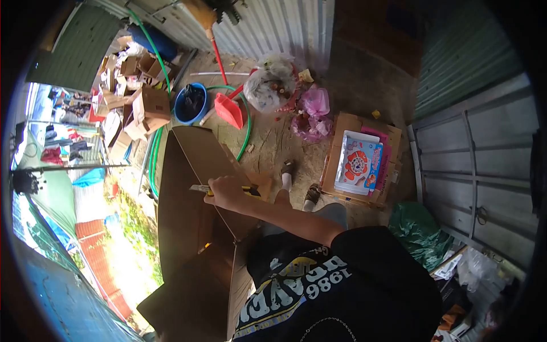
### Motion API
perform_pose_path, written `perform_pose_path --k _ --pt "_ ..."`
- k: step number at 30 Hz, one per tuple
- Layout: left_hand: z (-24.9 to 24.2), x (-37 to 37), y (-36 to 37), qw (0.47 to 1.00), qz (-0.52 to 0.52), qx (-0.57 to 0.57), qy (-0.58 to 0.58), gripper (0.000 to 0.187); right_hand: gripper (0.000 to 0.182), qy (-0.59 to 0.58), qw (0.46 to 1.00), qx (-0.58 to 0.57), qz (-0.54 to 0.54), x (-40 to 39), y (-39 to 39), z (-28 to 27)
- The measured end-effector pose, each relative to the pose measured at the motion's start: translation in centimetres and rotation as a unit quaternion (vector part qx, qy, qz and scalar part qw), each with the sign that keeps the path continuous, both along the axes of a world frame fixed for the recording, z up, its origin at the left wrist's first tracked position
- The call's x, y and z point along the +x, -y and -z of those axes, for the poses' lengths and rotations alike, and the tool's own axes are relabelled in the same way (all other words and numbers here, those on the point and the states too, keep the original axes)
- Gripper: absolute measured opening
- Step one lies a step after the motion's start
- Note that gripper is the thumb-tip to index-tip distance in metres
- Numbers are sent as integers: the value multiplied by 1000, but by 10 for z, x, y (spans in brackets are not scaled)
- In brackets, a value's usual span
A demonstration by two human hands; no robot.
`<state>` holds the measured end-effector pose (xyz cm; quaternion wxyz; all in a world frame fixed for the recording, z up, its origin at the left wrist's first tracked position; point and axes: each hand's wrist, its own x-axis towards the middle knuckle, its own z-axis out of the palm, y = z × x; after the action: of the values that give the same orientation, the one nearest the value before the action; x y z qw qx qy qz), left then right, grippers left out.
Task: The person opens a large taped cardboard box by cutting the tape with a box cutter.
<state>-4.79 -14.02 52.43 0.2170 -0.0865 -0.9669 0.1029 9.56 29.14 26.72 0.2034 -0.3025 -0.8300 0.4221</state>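
A large open cardboard box (194, 176) stands in front of my body, its flaps spread and its inside dark. My right hand (227, 194) is closed around a box cutter (199, 188) with a yellow and black handle. The cutter's blade points left, over the box's opening near a flap edge. Something small and yellow shows at the box's inner edge lower down. My left hand does not show; the box and my shirt fill the area where that arm would be.
A blue basin (191, 104) with a black bag, a red dustpan (229, 110), a green hose and plastic bags lie ahead. Stacked flattened cardboard (330, 171) sits to the right beside a green bag (419, 235). More boxes (151, 108) are piled at the upper left.
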Motion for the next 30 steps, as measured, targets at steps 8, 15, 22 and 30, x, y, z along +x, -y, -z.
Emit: perform_pose_path --k 8,15,22,30 --pt "190 138 -236 830 313 190 421 66 34 -35 999 13 18 -15 24 13" --pt "243 118 -234 812 319 185 452 68 42 -80 972 -206 -80 8 -5 18" --pt "248 75 -213 733 239 317 552 69 36 -21 964 -258 67 98 -15 175" --pt "206 67 -261 855 139 264 425 63 39 247 899 -263 248 218 -103 363"
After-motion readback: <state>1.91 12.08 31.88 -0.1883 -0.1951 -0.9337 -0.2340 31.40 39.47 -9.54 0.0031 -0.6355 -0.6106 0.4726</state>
